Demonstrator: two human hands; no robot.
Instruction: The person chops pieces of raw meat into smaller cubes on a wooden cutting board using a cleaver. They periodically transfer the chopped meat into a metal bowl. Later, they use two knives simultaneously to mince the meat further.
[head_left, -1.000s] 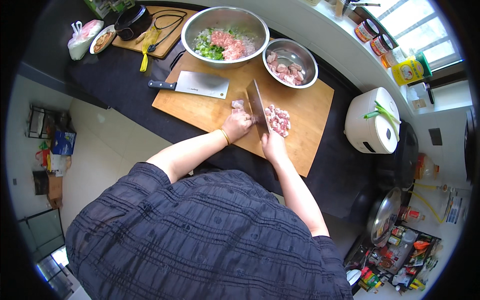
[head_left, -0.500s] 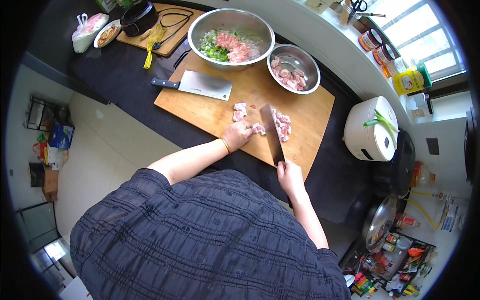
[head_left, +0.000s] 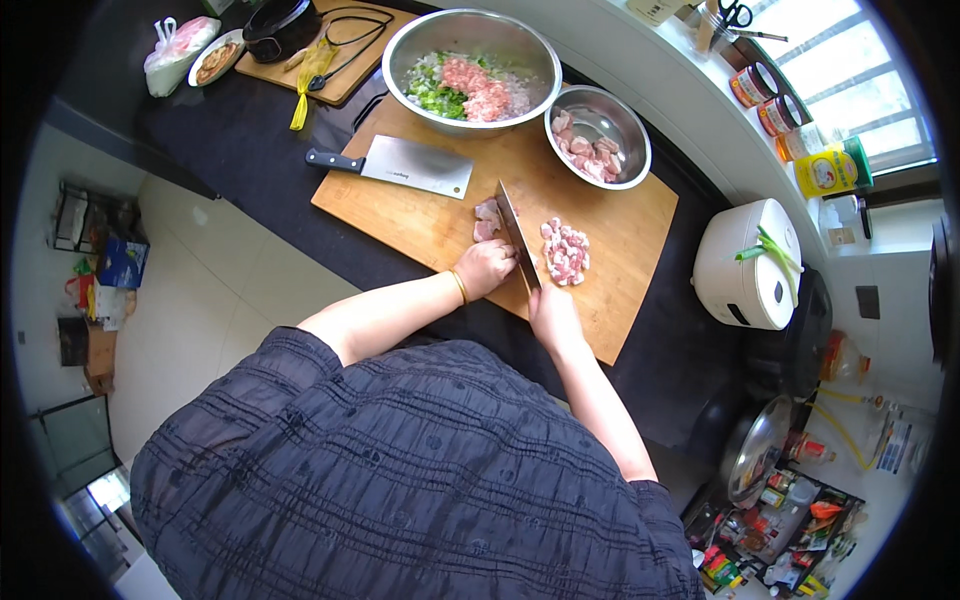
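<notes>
My right hand (head_left: 556, 318) is wrapped round the handle of a kitchen knife (head_left: 513, 225). Its broad blade stands on edge on the wooden cutting board (head_left: 625, 255). Close along the blade's left side, my left hand (head_left: 486, 268) has its fingers curled down on a piece of meat, mostly hidden by the fingers and blade. Larger raw meat chunks (head_left: 487, 220) lie just beyond those fingertips. To the right of the blade sits a small heap of diced meat (head_left: 566, 252). A cleaver (head_left: 415, 166) with a black handle lies flat at the board's left side.
Behind the board stand a large steel bowl (head_left: 545, 75) with minced meat and chopped greens, and a smaller steel bowl (head_left: 638, 150) with meat pieces. A white rice cooker (head_left: 735, 270) carries green onion stalks at right. Another board (head_left: 345, 85) holds a cord, far left.
My right hand has brought the knife leftward, off the diced heap and up against my left fingers. The left hand stays on the meat. The view has shifted slightly.
</notes>
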